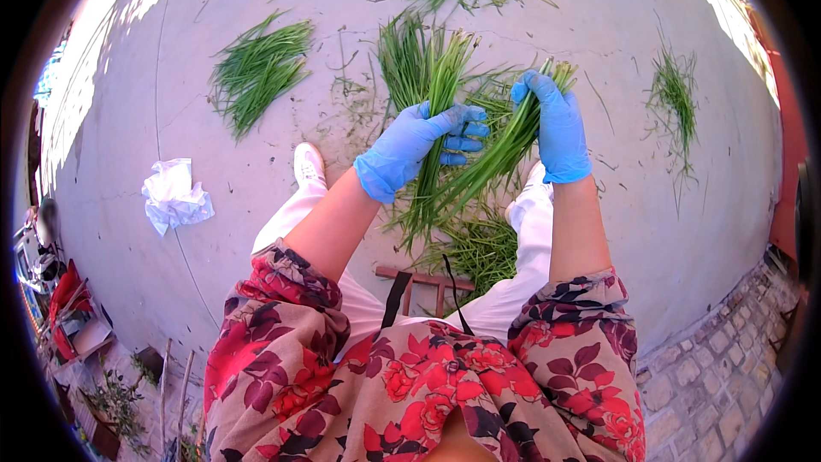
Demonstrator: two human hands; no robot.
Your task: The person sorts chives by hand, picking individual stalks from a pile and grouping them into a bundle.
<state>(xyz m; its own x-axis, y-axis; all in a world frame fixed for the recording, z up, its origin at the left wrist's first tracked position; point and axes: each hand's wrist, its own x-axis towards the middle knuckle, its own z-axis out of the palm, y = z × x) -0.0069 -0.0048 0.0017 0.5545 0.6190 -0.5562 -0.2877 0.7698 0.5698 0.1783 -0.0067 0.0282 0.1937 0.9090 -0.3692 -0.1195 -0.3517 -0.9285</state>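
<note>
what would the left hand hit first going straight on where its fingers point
The left hand would probably meet the bunch in the right hand first, though depth is unclear.

No legible txt, nos., labels or signs in head view.

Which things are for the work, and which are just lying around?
Probably for the work:
green bunch in the left hand
second green bunch in the right hand
the loose green heaps

Probably just lying about:
crumpled white sheet
thin sticks, lower left
</note>
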